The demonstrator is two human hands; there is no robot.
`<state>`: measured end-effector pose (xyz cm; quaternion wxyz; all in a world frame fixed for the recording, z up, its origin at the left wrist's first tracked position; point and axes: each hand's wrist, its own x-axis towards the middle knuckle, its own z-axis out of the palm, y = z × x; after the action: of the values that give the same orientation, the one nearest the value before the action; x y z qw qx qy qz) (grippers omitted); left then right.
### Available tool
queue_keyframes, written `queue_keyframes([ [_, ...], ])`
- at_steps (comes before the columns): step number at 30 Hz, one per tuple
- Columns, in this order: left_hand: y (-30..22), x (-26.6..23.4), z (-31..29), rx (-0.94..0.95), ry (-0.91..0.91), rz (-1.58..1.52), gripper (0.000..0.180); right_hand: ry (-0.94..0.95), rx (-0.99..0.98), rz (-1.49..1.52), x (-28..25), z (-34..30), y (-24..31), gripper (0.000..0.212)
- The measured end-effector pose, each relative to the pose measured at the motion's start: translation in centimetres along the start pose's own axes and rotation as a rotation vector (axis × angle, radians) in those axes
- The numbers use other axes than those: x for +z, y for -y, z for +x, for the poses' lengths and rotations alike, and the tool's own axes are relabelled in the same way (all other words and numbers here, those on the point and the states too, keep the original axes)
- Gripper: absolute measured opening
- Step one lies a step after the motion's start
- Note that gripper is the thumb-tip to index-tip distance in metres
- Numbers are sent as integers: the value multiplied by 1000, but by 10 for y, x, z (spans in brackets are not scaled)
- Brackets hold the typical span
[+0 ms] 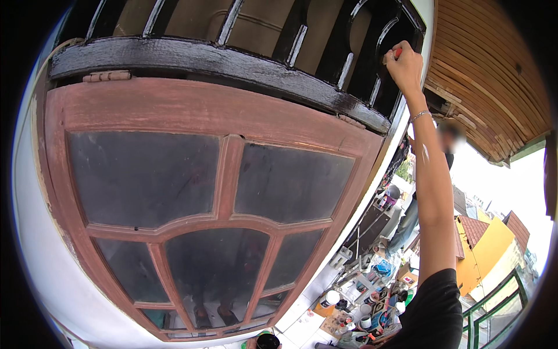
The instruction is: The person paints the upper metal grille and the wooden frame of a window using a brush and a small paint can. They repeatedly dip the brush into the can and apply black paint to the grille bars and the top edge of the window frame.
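Observation:
My right hand (405, 67) is raised to the upper right corner of the slatted transom frame (192, 58). Its fingers are closed round a paintbrush with a red-orange handle (397, 53); the bristles are hidden by the hand and frame. Glossy dark paint covers much of the transom, while several slat faces and the lower rail look greyish. At the bottom edge, mostly cut off, my left hand (279, 346) is closed on a small paint container (268, 341) with a dark inside. Below the transom is a reddish-brown window sash (229, 174) with dark glass panes.
Pinkish hinges (107, 76) join sash and transom. At the lower right, paint cans (332, 298), bottles and tools crowd the tiled floor (296, 326). Another person (449, 139) stands beyond my right arm. A wooden ceiling (494, 70) overhangs the right, above a green railing (494, 308).

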<state>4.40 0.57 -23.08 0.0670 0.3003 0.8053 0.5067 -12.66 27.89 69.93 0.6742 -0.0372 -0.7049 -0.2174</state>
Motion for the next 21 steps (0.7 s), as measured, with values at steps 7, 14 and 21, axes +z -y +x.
queue_keyframes([
  [7,63,57,-1,54,66,237,63,33,12,-122,-22,1,-12,22],
  [14,-129,-135,19,55,-195,-359,59,-377,164,22,-111,-47,3,24],
  [21,-207,-180,31,-17,-226,-835,52,-459,510,650,-204,-247,68,12],
])
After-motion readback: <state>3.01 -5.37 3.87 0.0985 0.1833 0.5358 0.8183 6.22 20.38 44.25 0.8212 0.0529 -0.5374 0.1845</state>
